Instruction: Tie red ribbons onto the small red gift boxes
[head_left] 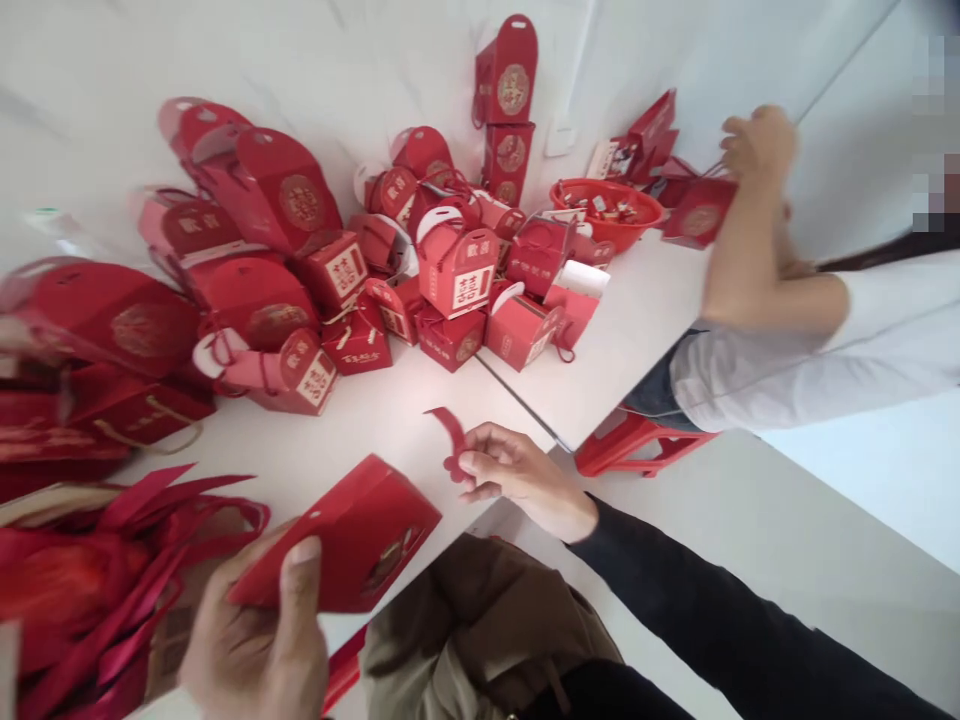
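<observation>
My left hand [255,630] grips a red gift box [349,535] with a gold emblem on its side, thumb on the near face. The box is tilted above the front of the white table [382,410]. To its right, my right hand [506,465] pinches a short red ribbon [448,430] between thumb and fingers. One end of the ribbon sticks up past the fingertips. A small gap separates the ribbon from the box. Beside my left hand lies a heap of loose red ribbons [142,560].
Many red gift boxes [457,265] crowd the back of the table, some stacked. A red basket [637,230] of small items stands at the back right. On the right a co-worker's hand [765,145] is at another red box [697,212], above a red stool [637,440].
</observation>
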